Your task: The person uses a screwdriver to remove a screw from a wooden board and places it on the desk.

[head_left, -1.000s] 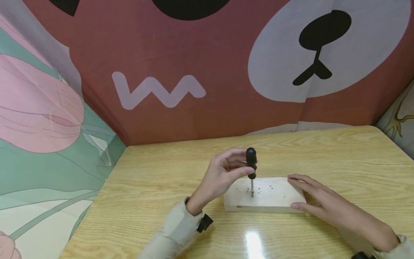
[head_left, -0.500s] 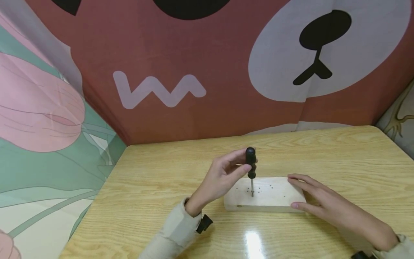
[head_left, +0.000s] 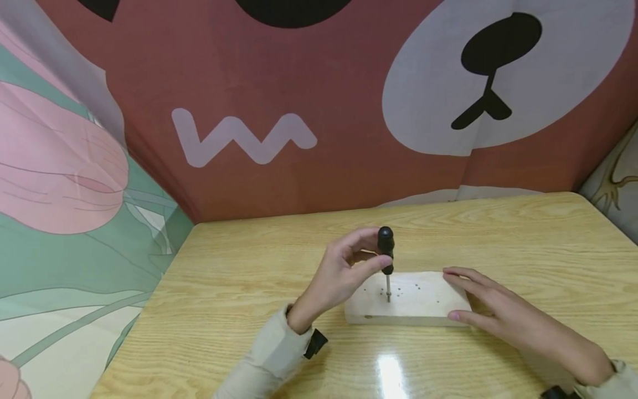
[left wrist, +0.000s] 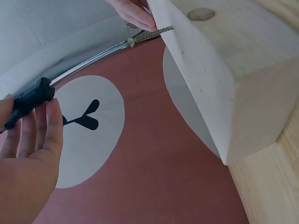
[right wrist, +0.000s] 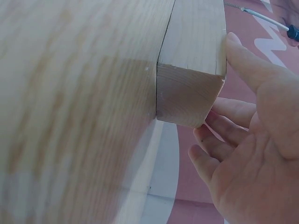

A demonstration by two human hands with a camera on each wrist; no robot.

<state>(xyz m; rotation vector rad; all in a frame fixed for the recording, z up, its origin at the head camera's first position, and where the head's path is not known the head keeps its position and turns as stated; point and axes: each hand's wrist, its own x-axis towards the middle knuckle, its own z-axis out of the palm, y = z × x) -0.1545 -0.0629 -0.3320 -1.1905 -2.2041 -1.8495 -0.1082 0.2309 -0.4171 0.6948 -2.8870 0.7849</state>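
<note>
With the screw point(left wrist: 149, 36) standing well proud of the wooden block point(head_left: 418, 306) on the counter point(head_left: 239, 277), the screwdriver point(head_left: 386, 239) could slip off its head or tip it askew if your push strays from its line or the block shifts under a light hold. Your left grip point(head_left: 344, 274) is closed in a pinch, thumb and fingertips round the screwdriver, forearm reaching in from the left and the tool nearly upright. Your right grip point(head_left: 490, 302) lies spread, nearly straight fingers and thumb touching the block's right end without clasping it.
</note>
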